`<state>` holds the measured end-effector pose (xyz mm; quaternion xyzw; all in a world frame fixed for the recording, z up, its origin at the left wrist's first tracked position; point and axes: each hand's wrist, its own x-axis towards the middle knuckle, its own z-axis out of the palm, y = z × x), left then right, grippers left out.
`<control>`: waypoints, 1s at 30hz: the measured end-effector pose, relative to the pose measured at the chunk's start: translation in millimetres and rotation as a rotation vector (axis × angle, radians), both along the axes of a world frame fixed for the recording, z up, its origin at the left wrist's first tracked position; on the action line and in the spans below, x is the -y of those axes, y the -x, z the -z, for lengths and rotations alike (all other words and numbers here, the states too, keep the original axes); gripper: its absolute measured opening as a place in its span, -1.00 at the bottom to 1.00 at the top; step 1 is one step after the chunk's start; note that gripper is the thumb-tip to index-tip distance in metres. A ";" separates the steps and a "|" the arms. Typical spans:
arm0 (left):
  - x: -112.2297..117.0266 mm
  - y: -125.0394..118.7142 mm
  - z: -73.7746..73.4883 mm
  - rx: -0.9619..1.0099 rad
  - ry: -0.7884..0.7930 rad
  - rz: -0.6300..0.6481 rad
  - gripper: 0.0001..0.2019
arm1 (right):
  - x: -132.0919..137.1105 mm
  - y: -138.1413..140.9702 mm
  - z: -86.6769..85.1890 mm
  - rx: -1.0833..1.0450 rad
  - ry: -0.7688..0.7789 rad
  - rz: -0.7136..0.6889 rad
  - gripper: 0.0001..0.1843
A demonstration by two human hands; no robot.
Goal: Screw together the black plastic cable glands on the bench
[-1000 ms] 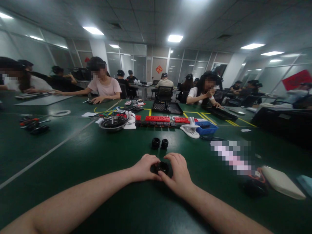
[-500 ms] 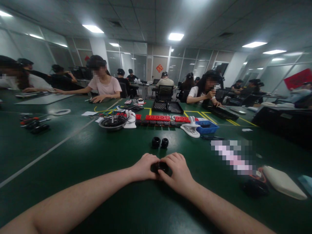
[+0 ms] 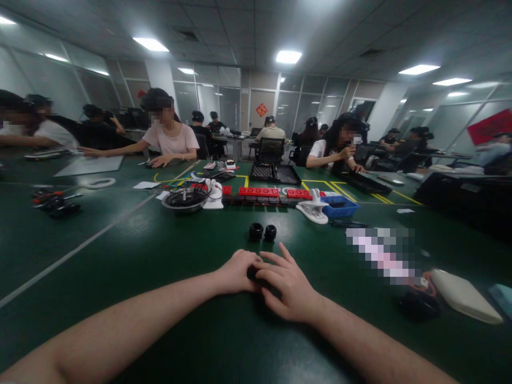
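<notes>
My left hand (image 3: 237, 272) is curled on the green table (image 3: 160, 277), its fingers closed against a small black round part (image 3: 253, 274) that shows only as a dark sliver between my hands. My right hand (image 3: 286, 285) lies over that part with its fingers stretched out flat, covering most of it. Two more black round parts (image 3: 263, 232) stand side by side on the table a little beyond my hands.
Farther back lie a round metal dish with cables (image 3: 184, 199), red blocks in a row (image 3: 259, 192), a white clip (image 3: 312, 209) and a blue bin (image 3: 339, 206). A white flat case (image 3: 464, 303) and a dark object (image 3: 418, 305) sit at right. Other people sit at the far tables.
My right hand went from a curled grip beside the black part to fingers stretched flat over it. The part, clearly visible before, is now nearly hidden. My left hand stayed in place.
</notes>
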<state>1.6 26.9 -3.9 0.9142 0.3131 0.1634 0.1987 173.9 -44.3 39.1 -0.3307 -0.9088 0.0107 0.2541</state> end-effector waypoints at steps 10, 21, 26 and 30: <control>0.7 -0.7 -1.0 -0.017 -0.025 -0.015 -0.70 | -0.1 -4.3 2.0 -0.049 -0.099 -0.077 -0.83; 0.8 0.5 -2.5 -0.003 -0.028 -0.009 -0.61 | 3.2 0.1 -6.5 -0.138 -0.088 0.237 -0.71; 0.7 0.4 -3.5 -0.027 -0.029 -0.011 -0.59 | -3.6 6.8 -4.9 -0.022 0.011 0.528 -0.55; -0.4 -0.8 -1.0 -0.029 -0.043 -0.006 -0.59 | -6.9 12.2 -3.9 0.089 0.022 0.573 -0.60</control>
